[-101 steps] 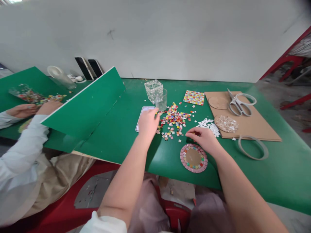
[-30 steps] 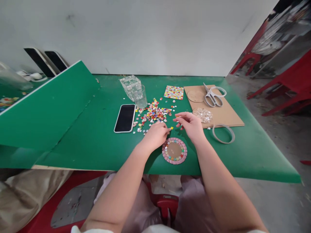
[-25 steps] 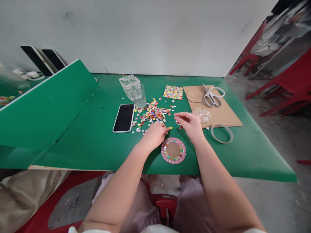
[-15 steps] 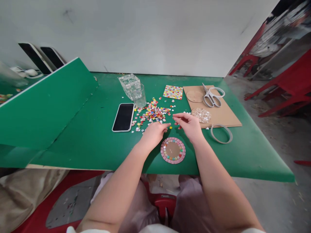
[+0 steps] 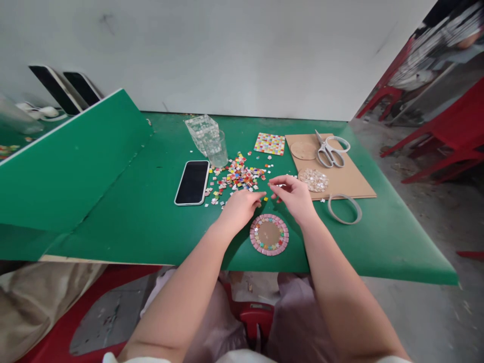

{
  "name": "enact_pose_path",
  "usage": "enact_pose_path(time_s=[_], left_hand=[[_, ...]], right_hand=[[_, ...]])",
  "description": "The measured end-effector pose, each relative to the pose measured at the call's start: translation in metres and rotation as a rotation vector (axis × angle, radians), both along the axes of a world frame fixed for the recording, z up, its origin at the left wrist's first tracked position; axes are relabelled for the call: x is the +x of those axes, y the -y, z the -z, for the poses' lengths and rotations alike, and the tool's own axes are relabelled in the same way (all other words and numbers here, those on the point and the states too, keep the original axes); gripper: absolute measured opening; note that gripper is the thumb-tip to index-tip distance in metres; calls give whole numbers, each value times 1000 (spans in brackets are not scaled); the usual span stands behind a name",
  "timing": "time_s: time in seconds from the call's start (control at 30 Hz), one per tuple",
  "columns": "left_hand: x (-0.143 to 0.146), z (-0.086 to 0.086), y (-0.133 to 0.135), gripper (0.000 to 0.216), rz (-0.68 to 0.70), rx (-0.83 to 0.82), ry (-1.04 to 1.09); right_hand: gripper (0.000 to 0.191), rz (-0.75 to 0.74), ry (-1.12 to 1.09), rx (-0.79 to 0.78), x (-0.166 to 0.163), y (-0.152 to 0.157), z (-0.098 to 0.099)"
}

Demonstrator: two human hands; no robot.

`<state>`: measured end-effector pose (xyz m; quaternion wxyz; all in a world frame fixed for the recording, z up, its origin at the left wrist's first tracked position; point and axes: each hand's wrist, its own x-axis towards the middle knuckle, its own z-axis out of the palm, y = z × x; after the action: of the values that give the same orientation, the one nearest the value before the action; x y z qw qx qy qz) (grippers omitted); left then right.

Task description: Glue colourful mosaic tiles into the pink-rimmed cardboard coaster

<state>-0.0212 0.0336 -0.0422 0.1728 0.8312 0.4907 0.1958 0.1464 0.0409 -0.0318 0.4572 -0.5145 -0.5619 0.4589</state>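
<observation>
My left hand (image 5: 240, 207) is closed just above the green table, its index finger pointing right and the other fingers curled under. Whatever it may hold is hidden. To its right, my right hand (image 5: 294, 195) has thumb and index finger in a pinch; anything between the tips is too small to name. A yellow tile (image 5: 265, 198) lies between the hands. Nearer my body rests a round coaster (image 5: 269, 234) with a pink tile rim, an inner ring of small coloured pieces and a bare brown centre. Beyond my hands spreads a pile of coloured mosaic tiles (image 5: 242, 171).
A phone (image 5: 192, 183) lies left of the pile, with a clear cup (image 5: 217, 150) and plastic packet (image 5: 200, 130) behind it. A tile sheet (image 5: 269, 143) is farther back. At right, cardboard (image 5: 351, 174) bears scissors (image 5: 328, 153) and clear discs; a tape ring (image 5: 345, 209) lies in front.
The fingers of my right hand have shifted slightly at the pinch. My left hand and the things on the table stay where they were.
</observation>
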Motion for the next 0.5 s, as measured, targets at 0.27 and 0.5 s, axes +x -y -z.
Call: enact_pose_path(time_s=[0.27, 0.5], left_hand=[[0, -1, 0, 34, -5, -7, -30], [0, -3, 0, 33, -3, 27, -58]], right_hand=[[21, -18, 18, 0, 0, 0, 1], [20, -29, 15, -2, 0, 0, 3]])
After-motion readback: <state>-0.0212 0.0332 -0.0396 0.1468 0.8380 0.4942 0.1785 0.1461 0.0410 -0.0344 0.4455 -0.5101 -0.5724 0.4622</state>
